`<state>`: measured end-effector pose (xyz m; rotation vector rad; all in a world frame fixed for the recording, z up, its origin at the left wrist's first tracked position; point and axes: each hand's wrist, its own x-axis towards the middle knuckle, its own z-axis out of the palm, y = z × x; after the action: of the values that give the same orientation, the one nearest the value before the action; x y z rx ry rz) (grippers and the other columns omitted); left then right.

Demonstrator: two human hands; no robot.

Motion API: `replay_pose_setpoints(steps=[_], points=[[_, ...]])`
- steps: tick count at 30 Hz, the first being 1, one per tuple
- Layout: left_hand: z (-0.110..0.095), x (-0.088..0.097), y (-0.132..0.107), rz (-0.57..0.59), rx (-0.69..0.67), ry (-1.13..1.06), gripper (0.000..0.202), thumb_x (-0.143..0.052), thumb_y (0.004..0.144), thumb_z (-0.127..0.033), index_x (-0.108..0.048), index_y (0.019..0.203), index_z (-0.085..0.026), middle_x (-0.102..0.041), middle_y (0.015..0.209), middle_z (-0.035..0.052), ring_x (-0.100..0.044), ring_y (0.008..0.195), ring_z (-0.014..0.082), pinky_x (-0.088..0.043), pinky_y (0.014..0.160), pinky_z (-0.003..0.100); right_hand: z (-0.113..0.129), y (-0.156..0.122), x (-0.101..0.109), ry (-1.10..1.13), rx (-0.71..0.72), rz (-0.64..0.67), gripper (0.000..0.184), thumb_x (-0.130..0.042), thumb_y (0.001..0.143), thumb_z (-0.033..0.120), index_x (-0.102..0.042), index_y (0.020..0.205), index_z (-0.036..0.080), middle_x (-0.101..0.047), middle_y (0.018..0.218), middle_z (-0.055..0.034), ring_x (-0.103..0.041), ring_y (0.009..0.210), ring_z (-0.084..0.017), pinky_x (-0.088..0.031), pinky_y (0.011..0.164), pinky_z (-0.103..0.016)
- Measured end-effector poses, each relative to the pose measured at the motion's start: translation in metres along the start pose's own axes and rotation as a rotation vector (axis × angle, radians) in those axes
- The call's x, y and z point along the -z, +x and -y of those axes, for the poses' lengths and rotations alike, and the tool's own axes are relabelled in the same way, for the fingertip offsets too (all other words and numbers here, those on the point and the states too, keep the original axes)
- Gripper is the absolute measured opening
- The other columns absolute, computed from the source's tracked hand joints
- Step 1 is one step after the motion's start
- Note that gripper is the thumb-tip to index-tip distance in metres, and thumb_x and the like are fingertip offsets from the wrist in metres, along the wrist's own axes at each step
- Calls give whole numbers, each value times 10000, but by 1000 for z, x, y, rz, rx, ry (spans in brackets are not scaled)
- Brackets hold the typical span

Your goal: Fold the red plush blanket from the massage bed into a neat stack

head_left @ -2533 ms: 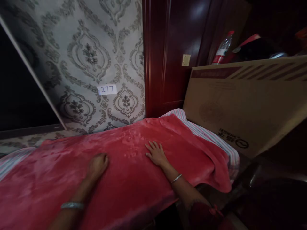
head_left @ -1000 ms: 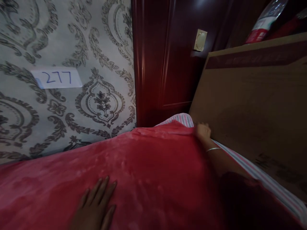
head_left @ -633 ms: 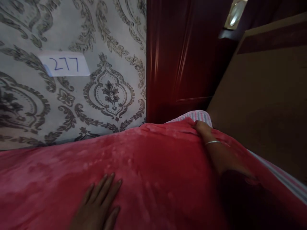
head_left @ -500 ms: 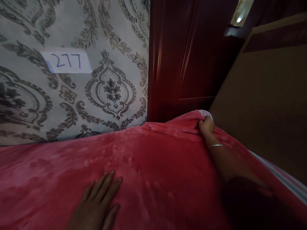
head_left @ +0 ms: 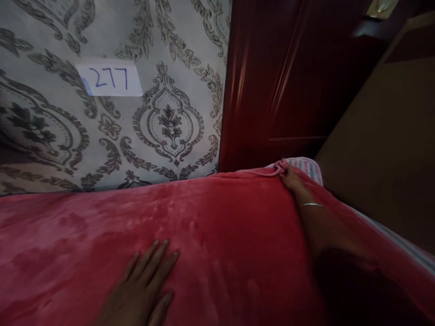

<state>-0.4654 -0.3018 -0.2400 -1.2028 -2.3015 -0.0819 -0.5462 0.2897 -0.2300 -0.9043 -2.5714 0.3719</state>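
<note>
A red plush blanket (head_left: 210,226) covers the bed from edge to edge. My left hand (head_left: 146,285) lies flat on it near the bottom of the view, fingers stretched out and slightly apart. My right hand (head_left: 291,180) reaches to the blanket's far right corner, where the cloth is bunched into a small fold (head_left: 280,166); its fingers close on that corner. A thin bangle sits on the right wrist. A striped sheet (head_left: 307,166) shows just past the corner.
Patterned grey wallpaper (head_left: 163,122) with a white label reading 277 (head_left: 110,79) stands behind the bed. A dark red wooden door frame (head_left: 265,90) is to its right. A large brown cardboard box (head_left: 384,149) leans along the bed's right side.
My right hand has gone from the blanket's middle to its far right corner and pulled the cloth up over the striped sheet. My left hand stayed flat. The view moved closer and to the left.
</note>
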Motion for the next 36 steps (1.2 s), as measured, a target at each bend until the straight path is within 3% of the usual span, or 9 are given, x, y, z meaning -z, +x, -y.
replay_pose_setpoints(steps=[4,8,11,14,17,23,29,31,36], points=[[3,-10,-3,-5,3,-28,627,-437,952,-450,-300,1555,-345,-460,1533,1,-472,1384,241,-312,1194,449,-5,-20,18,-30,-12,86,670,-477,948,333,-287,1566,157,-575,1379,-178,-563,1245,-325,-464,1017,-462],[9,-29,-13,22,27,-73,622,-427,945,-471,-314,1546,-359,-446,1541,-4,-453,1398,260,-268,1205,488,-8,-66,24,-256,60,215,571,-321,1010,507,-310,1557,346,-287,1620,-47,-218,1493,-344,-281,1115,-673],[14,-42,-18,46,65,-108,575,-378,952,-481,-391,1513,-359,-461,1529,-2,-440,1406,272,-261,1200,520,1,-89,26,-270,78,296,566,-232,1033,483,-246,1578,332,-161,1656,-7,-96,1525,-304,-182,1148,-685],[19,-49,-15,98,105,-136,566,-340,941,-505,-477,1466,-346,-482,1511,5,-428,1412,292,-298,1168,559,10,-94,39,-238,72,288,553,-293,1031,467,-298,1564,319,-212,1643,-14,-157,1515,-292,-210,1169,-621],[20,-42,-4,186,143,-157,597,-329,915,-525,-524,1439,-314,-483,1510,19,-425,1412,310,-333,1137,577,3,-103,64,-214,53,247,493,-431,1002,411,-471,1482,303,-433,1545,-23,-388,1420,-229,-334,1149,-398],[10,-16,18,296,173,-161,672,-278,898,-500,-518,1451,-204,-464,1525,77,-401,1424,330,-298,1150,577,-72,-173,130,-265,-243,157,397,-446,977,297,-680,1266,158,-682,1233,-152,-657,1094,-245,-484,861,-275],[11,-20,23,290,181,-170,718,-272,878,-508,-525,1444,-147,-454,1529,135,-374,1433,361,-284,1144,582,-125,-247,166,-272,-445,236,252,-580,898,289,-777,937,136,-751,965,-105,-692,870,-215,-465,680,-223],[12,-23,23,276,168,-167,728,-258,879,-509,-523,1444,-134,-454,1528,142,-371,1434,357,-281,1146,570,-128,-262,172,-264,-483,215,238,-596,885,278,-771,948,130,-748,971,-103,-688,861,-211,-464,675,-220],[8,-15,29,296,180,-167,729,-215,893,-499,-507,1457,-140,-439,1540,133,-356,1444,354,-289,1139,574,-126,-278,187,-320,-583,34,433,-364,984,216,-630,1263,19,-649,1206,-267,-649,1082,-299,-481,835,-329]])
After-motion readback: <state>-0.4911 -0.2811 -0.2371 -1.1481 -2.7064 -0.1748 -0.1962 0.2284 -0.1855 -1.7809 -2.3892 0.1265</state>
